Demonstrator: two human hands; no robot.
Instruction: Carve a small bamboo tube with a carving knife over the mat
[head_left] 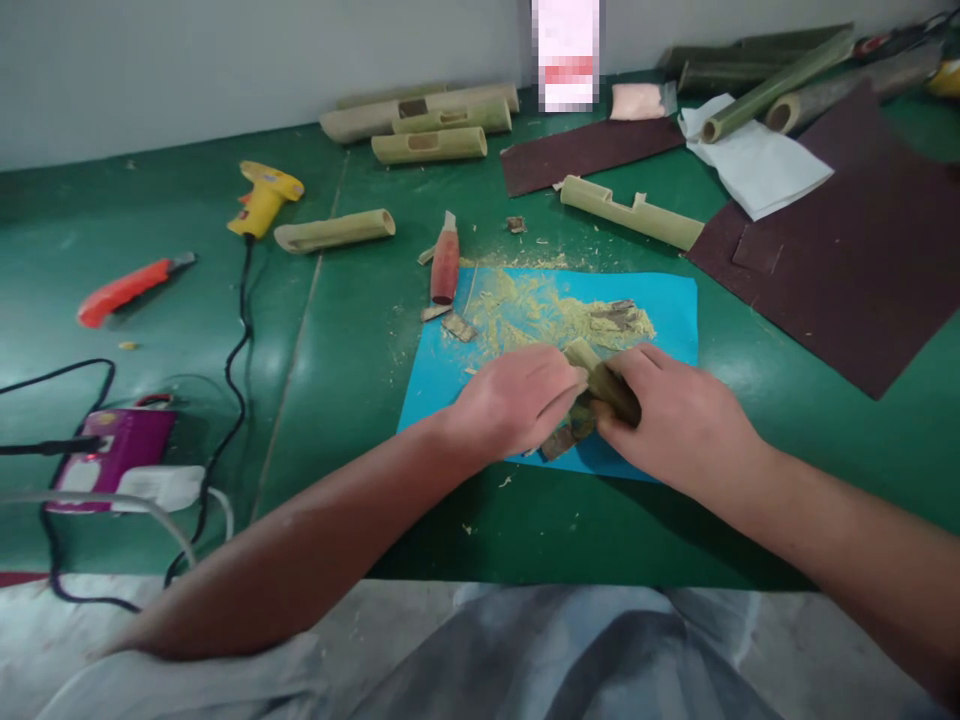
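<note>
A short greenish bamboo piece [600, 372] is gripped between both hands over a blue mat [667, 300]. My left hand [517, 400] is closed around its left end, fingers curled. My right hand [675, 415] is wrapped round its right end. Bark scraps [561, 440] lie under the hands, and pale shavings [540, 310] cover the mat's middle. A red-handled knife [445, 262] lies just off the mat's upper left corner.
Cut bamboo tubes [427, 145] lie at the back, one [334, 232] beside a yellow glue gun [262, 198], another notched [630, 212]. An orange cutter [127, 288] lies at the left. Brown sandpaper sheets [847, 260] lie at the right, a purple device [112, 455] with cables at the left.
</note>
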